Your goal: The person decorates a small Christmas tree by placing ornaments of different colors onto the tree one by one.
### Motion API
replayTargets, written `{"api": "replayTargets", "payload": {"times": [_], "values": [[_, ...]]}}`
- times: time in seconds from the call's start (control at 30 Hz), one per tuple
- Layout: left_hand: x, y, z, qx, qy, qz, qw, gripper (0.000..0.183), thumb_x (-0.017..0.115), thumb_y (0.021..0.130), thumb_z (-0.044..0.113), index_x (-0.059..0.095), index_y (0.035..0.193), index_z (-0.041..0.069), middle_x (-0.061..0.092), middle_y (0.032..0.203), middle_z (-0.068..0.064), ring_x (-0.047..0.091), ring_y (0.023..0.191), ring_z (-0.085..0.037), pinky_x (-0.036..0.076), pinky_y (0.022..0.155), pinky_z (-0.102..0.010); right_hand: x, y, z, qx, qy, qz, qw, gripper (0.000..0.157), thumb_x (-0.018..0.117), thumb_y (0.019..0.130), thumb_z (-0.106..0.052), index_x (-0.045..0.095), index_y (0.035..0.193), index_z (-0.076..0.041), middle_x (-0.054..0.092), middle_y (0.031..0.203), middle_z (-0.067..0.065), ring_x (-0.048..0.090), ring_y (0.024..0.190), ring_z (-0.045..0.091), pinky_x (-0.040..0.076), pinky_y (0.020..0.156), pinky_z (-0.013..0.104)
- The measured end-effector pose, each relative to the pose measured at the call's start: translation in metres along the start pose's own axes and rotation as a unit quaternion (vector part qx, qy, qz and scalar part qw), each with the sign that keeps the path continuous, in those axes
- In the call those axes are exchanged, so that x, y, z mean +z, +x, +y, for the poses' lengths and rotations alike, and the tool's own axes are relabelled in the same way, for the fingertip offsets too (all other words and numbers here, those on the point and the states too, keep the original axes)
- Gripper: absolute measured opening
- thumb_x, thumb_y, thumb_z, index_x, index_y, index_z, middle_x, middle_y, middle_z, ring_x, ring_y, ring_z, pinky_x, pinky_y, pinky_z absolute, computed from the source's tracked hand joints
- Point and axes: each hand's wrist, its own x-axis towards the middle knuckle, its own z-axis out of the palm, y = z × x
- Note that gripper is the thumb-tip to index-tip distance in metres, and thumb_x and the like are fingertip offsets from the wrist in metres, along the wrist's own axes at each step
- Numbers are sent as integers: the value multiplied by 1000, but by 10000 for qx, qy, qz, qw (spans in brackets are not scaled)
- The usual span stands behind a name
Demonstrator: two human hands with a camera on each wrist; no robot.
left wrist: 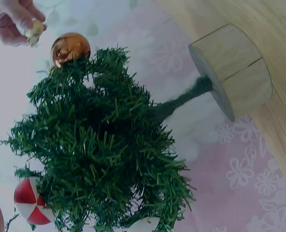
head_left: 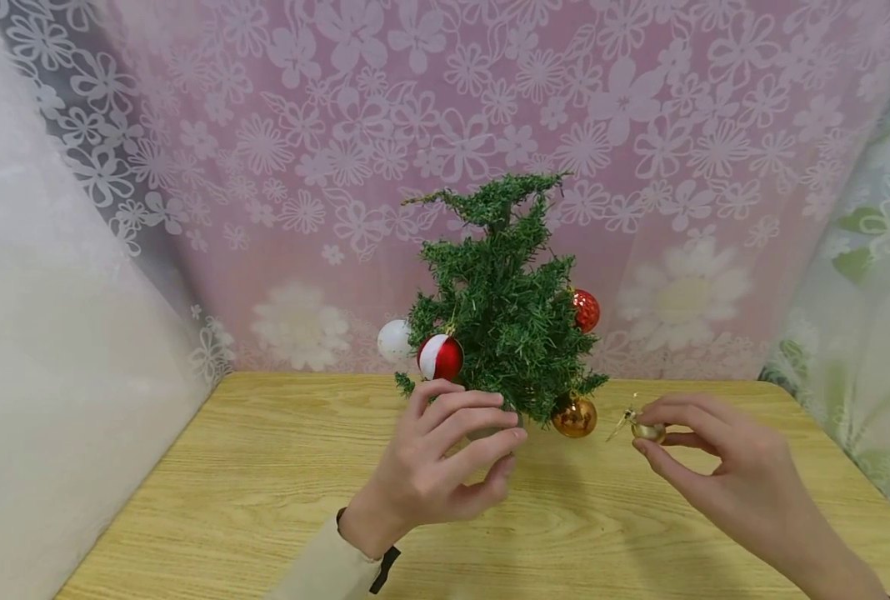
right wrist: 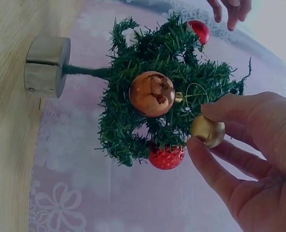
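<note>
A small green artificial Christmas tree (head_left: 501, 308) stands on the table, its round wooden base (left wrist: 244, 77) plain in the left wrist view. My right hand (head_left: 752, 475), to the tree's right, pinches a small gold bauble (right wrist: 209, 131) between thumb and fingers; a thin gold loop sticks out from its top. In front of the lower branches is my left hand (head_left: 441, 458), fingers loosely bent and holding nothing, just below a red-and-white bauble (head_left: 440, 357). A shiny copper-gold bauble (head_left: 575, 417) hangs low on the right side, between the tree and my right hand.
A red textured bauble (head_left: 585, 311) hangs at the tree's right and a white bauble (head_left: 395, 340) at its left. The wood-grain table (head_left: 212, 500) ends at a pink flowered curtain (head_left: 385, 125). Pale curtains flank both sides.
</note>
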Motion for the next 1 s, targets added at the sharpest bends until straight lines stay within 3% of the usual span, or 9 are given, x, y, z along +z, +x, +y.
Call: {"api": "replayTargets", "payload": {"times": [0.23,0.37,0.53,0.67,0.8,0.9,1.0], "values": [[6,-3,10,-104,-433,-457,9980,18,62,94,19,76,104,16,77,96,6,71,97,-11,53,86,-30,3,0,-11,59,48,-157,9998,53,87,61,14,74,100,-19,70,103,-7,64,96,-14,54,79,7],[8,-5,18,-497,-833,-884,9914,18,61,97,21,78,103,19,77,93,9,69,93,-6,51,87,-24,4,0,-16,88,36,-264,9996,49,88,64,11,74,100,-20,69,105,-7,64,95,-14,54,79,7],[12,-8,27,-1302,-1205,-1473,9731,14,63,98,24,77,102,21,75,92,12,67,88,-1,47,84,-17,7,0,-21,105,145,-344,9992,50,88,64,11,74,101,-19,69,107,-7,65,97,-11,54,80,8],[15,-10,33,-1962,-1405,-1887,9519,14,64,98,27,75,107,22,75,94,13,67,88,2,43,80,-10,11,-1,-23,38,232,-400,9989,47,88,67,9,74,102,-20,69,108,-7,65,96,-10,55,79,8],[20,-14,41,-2497,-1486,-2133,9328,18,66,98,33,74,111,23,76,93,14,68,86,5,44,80,-9,21,-2,-21,-438,395,-184,9981,12,79,91,-24,75,101,-18,70,105,-6,65,91,-8,54,77,7],[23,-17,46,-2803,-1546,-2235,9206,18,68,97,35,74,110,23,76,92,13,68,84,5,48,80,-10,30,-5,-21,-758,531,-74,9957,30,59,101,-44,74,102,-19,71,104,-4,66,90,-4,53,75,7],[25,-20,49,-2847,-1584,-2229,9188,15,70,97,33,74,106,22,76,91,12,68,81,4,48,78,-9,37,-9,-22,-823,539,-178,9950,28,57,101,-45,73,105,-22,70,105,-5,67,90,-1,53,73,7]]}}
